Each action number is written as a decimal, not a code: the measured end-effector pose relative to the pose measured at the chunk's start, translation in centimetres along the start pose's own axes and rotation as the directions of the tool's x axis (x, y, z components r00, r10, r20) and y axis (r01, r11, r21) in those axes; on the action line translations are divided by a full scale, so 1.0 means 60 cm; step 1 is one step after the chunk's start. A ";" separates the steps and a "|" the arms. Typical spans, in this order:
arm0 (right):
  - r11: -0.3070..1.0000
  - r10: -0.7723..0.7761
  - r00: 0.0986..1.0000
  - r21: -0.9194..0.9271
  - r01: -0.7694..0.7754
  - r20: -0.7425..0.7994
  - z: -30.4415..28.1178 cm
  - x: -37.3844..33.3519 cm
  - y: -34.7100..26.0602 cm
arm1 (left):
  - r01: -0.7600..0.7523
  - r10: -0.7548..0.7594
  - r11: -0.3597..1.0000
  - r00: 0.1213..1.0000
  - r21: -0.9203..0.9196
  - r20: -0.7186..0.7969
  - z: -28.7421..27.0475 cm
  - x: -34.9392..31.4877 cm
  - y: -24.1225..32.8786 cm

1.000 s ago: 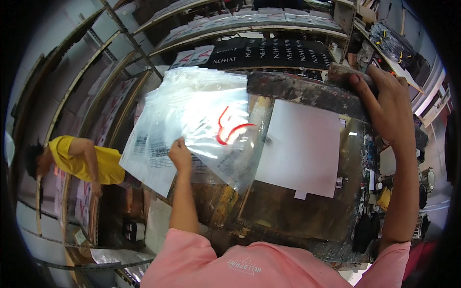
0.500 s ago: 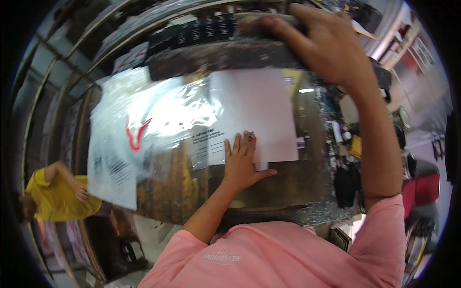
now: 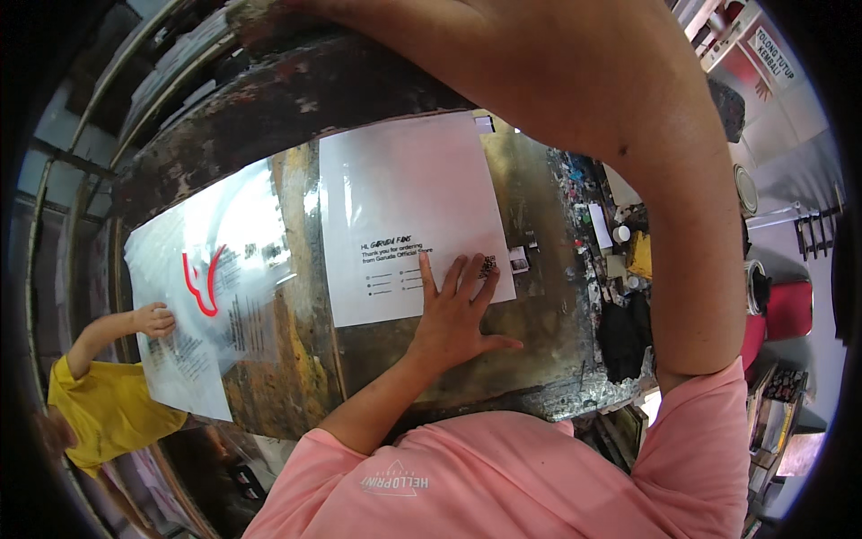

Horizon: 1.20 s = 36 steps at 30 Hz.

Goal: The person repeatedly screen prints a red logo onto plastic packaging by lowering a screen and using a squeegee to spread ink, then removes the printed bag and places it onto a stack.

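My left hand (image 3: 449, 314) rests on the lower right corner of a white printed sheet (image 3: 404, 193), its fingers spread and pressed flat. The sheet lies on a brown, glossy work board (image 3: 485, 368). My right hand (image 3: 404, 22) reaches across the top of the view to a dark, worn bar (image 3: 296, 99) beyond the sheet. Its fingers are cut off by the upper edge, so its grip is hidden. To the left is a clear plastic sheet (image 3: 260, 202) with a red print, held at its left side by a co-worker's hand (image 3: 154, 320).
The co-worker in a yellow shirt (image 3: 108, 404) stands at the left by metal racks (image 3: 40, 193). At the right, a paint-spotted edge holds a white cup (image 3: 620, 234), a yellow block (image 3: 639, 255) and a black cloth (image 3: 621, 337). A red chair (image 3: 790, 307) stands farther right.
The clear plastic has slid left off the white sheet, and the co-worker's hand now holds it. My right arm and the dark bar have moved left and look larger. My left hand stays flat.
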State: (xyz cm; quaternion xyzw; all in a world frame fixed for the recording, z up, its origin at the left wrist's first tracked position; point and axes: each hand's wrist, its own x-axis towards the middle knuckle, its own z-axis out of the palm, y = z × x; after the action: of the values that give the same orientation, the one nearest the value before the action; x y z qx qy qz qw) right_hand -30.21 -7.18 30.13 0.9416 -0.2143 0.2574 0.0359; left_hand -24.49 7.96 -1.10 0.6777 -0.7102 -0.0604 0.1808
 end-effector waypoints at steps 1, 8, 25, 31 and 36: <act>1.000 -0.005 1.000 0.004 0.005 -0.007 0.001 0.001 -0.005 | 0.003 -0.003 1.000 1.000 0.003 -0.008 0.000 -0.005 -0.002; 1.000 0.020 0.999 -0.021 -0.021 -0.041 -0.009 0.016 -0.036 | -0.078 0.025 0.990 0.916 -0.114 -0.400 -0.033 -0.034 -0.023; 0.999 -0.035 0.867 -0.003 0.043 0.497 0.329 -0.292 -0.037 | 0.635 -0.592 0.772 0.729 0.018 -0.343 -0.080 -0.275 -0.158; 0.999 -0.035 0.984 -0.019 0.039 0.176 0.503 -0.108 0.110 | 0.597 -0.563 0.802 0.755 -0.002 -0.336 -0.078 -0.273 -0.158; 0.999 -0.043 0.910 0.006 0.045 0.413 0.570 0.074 0.182 | 0.597 -0.591 0.796 0.731 -0.098 -0.342 -0.080 -0.279 -0.159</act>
State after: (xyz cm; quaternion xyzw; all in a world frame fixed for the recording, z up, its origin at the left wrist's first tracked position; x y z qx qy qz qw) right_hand -15.33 -24.86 2.29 0.9792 -0.1963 0.0515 -0.0025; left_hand -13.64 24.53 -2.74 0.8698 -0.4122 0.0150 0.2707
